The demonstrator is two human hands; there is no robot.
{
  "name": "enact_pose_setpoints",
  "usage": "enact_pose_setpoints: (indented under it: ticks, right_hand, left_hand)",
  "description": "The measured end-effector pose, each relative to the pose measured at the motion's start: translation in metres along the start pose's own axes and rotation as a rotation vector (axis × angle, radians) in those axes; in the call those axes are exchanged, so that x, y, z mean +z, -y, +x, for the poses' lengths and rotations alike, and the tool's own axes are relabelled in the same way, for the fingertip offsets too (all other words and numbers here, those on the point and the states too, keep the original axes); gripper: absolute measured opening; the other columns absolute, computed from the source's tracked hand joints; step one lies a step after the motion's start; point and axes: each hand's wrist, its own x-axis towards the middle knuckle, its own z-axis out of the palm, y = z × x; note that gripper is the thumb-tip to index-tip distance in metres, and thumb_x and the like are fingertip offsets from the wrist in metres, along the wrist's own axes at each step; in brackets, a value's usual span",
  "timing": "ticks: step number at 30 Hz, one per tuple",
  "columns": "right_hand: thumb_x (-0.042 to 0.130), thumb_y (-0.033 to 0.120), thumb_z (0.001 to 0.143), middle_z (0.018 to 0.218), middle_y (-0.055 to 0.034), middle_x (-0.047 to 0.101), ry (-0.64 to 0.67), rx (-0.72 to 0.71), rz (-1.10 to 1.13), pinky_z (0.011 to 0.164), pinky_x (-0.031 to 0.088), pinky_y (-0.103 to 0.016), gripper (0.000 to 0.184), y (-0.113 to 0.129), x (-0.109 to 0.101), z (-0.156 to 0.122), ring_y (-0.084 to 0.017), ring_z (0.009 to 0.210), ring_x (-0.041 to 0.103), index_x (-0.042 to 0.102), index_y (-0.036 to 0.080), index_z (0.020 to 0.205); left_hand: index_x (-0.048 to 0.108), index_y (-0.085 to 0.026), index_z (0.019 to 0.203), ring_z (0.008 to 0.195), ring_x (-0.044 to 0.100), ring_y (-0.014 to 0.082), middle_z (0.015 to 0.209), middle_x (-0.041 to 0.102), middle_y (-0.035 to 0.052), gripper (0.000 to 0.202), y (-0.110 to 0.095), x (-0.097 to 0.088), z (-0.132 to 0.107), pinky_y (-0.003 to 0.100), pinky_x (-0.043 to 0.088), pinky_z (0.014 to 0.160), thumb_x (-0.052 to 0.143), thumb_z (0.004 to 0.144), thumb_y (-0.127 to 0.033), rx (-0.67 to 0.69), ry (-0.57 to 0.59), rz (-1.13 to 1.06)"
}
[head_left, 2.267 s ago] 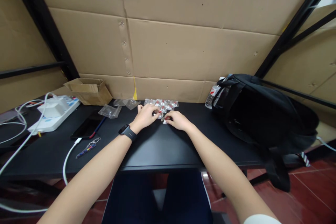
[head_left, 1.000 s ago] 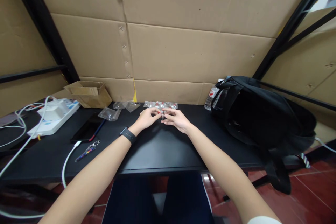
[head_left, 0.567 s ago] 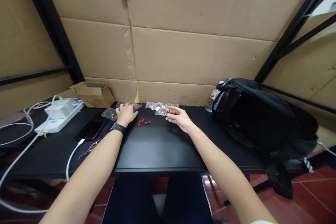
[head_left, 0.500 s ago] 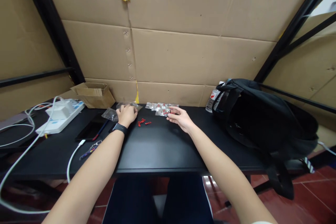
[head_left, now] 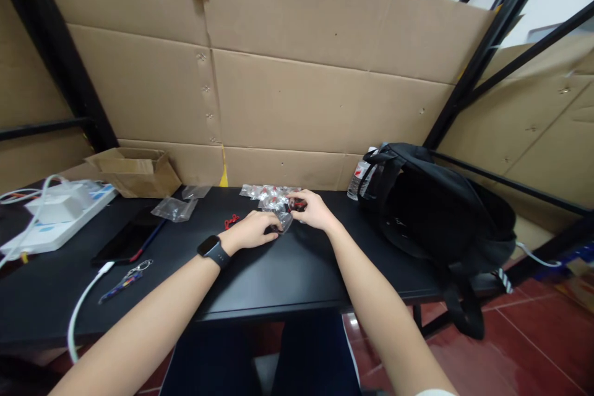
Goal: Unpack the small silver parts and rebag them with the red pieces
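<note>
Both hands meet at the back of a black desk. My left hand, with a dark watch on the wrist, pinches one end of a small clear plastic bag that has red pieces inside. My right hand is closed on the other end of that bag. Just behind them lies a row of several similar small bags with red parts. A few loose red pieces lie on the desk left of my left hand.
Empty clear bags and an open cardboard box sit at back left. A white power strip with chargers, a phone and a keyring lie left. A black backpack and a water bottle stand right.
My left hand left the empty bags at the left and came back to the middle, where it joined my right hand on a small bag. The camera view has swung right.
</note>
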Motion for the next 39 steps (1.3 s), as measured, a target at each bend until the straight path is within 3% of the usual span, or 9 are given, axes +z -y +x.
enact_pose_setpoints:
  ticks: [6,9,13,21,27,30,35,39]
  right_hand:
    - [0.077,0.023,0.067,0.086,-0.0005,0.074,0.234,0.093,-0.122,0.070,0.049,-0.023,0.036,0.012,-0.022,-0.009,-0.014,0.070,0.065,0.074,0.020,0.103]
    - [0.079,0.024,0.064,0.075,0.0002,0.073,0.300,0.105,-0.198,0.066,0.047,-0.023,0.025,0.015,-0.022,-0.012,-0.015,0.069,0.066,0.076,0.020,0.088]
    - [0.081,0.028,0.063,0.070,0.0001,0.072,0.383,0.113,-0.244,0.061,0.046,-0.023,0.021,0.015,-0.013,-0.012,-0.016,0.066,0.066,0.077,0.020,0.082]
    - [0.085,0.034,0.068,0.073,-0.0022,0.070,0.338,0.066,-0.268,0.062,0.043,-0.023,0.025,0.009,0.003,-0.007,-0.015,0.067,0.063,0.079,0.016,0.085]
    - [0.080,0.015,0.073,0.078,0.0013,0.070,0.400,0.015,-0.062,0.066,0.045,-0.021,0.027,0.000,0.011,-0.006,-0.012,0.068,0.063,0.076,0.018,0.100]
    - [0.082,0.014,0.073,0.086,0.0003,0.069,0.311,0.008,-0.147,0.069,0.044,-0.021,0.032,-0.001,0.015,-0.005,-0.012,0.074,0.063,0.075,0.020,0.103]
    - [0.084,0.036,0.075,0.106,-0.0023,0.067,0.120,0.056,-0.357,0.073,0.044,-0.025,0.035,0.003,0.027,-0.003,-0.018,0.094,0.062,0.071,0.027,0.107]
    - [0.074,0.034,0.085,0.114,-0.0049,0.064,0.029,0.090,-0.402,0.077,0.046,-0.028,0.026,0.003,0.039,-0.002,-0.020,0.099,0.061,0.068,0.027,0.109]
  left_hand:
    - [0.064,-0.039,0.130,0.131,0.054,0.0274,0.144,0.058,0.0038,0.038,0.005,0.002,-0.008,0.040,0.037,0.105,0.059,0.092,-0.044,0.011,0.086,0.049]
    - [0.063,-0.044,0.132,0.136,0.048,0.0308,0.147,0.055,0.0032,0.040,0.006,0.001,-0.009,0.046,0.034,0.108,0.059,0.093,-0.046,-0.001,0.125,0.056]
    - [0.062,-0.049,0.132,0.138,0.044,0.0350,0.150,0.052,0.0021,0.041,0.002,-0.001,-0.009,0.053,0.032,0.109,0.060,0.092,-0.044,-0.019,0.138,0.056]
    - [0.057,-0.051,0.137,0.146,0.035,0.0356,0.160,0.039,0.0031,0.045,-0.002,-0.005,-0.010,0.061,0.028,0.111,0.058,0.093,-0.039,-0.052,0.240,0.062]
    - [0.058,-0.050,0.136,0.145,0.036,0.0362,0.160,0.040,0.0033,0.046,-0.003,-0.006,-0.009,0.063,0.027,0.112,0.059,0.092,-0.038,-0.056,0.250,0.051]
    - [0.060,-0.051,0.134,0.143,0.039,0.0365,0.161,0.038,0.0012,0.046,-0.001,-0.006,-0.010,0.062,0.030,0.112,0.062,0.090,-0.037,-0.034,0.221,0.045]
    - [0.064,-0.051,0.129,0.146,0.034,0.0381,0.163,0.032,-0.0020,0.045,0.003,-0.006,-0.012,0.061,0.030,0.113,0.066,0.088,-0.033,-0.017,0.189,0.073]
    - [0.067,-0.050,0.124,0.146,0.033,0.0367,0.161,0.034,-0.0034,0.044,0.004,-0.008,-0.012,0.058,0.029,0.114,0.067,0.086,-0.028,-0.009,0.200,0.080]
